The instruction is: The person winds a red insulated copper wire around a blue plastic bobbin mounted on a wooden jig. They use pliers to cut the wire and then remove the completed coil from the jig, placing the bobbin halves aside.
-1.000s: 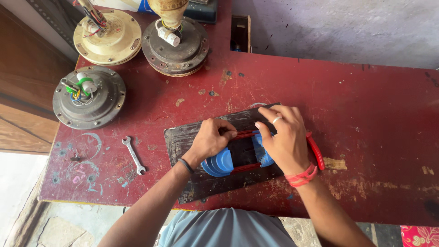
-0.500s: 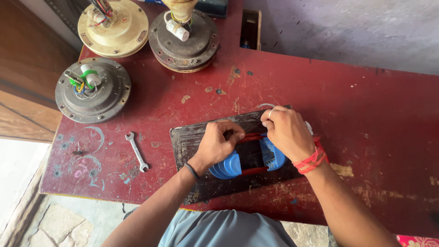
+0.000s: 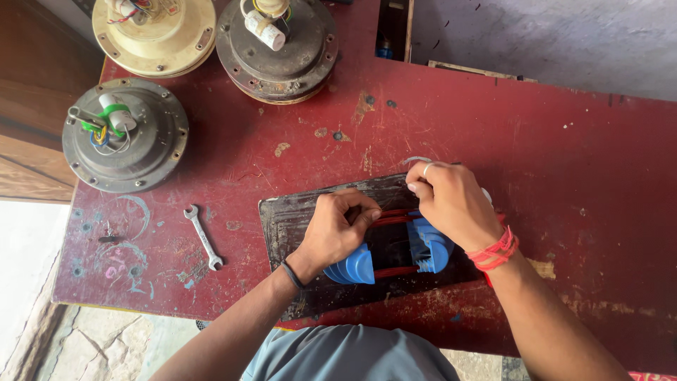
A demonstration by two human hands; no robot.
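Both hands on the blue coil former point(image 3: 391, 254) atop a dark mat point(image 3: 296, 219): left hand point(image 3: 337, 229) fingers pinch red wire point(image 3: 395, 215), right hand point(image 3: 451, 204) fingers curl over the former's far end. Spanner point(image 3: 203, 237) lies left on the tabletop point(image 3: 550, 155).

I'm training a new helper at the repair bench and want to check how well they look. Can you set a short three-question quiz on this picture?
1. True or false: the spanner lies under the left hand.
2. How many round fan motors stand on the red table? A) two B) three C) four
3. Fill in: both hands rest on blue plastic pieces wound with red ____, on a dark board.

Key
1. False: it lies apart, to the left of the board.
2. B: one cream, one dark brown, one grey.
3. Wire. The right hand is on the far end.
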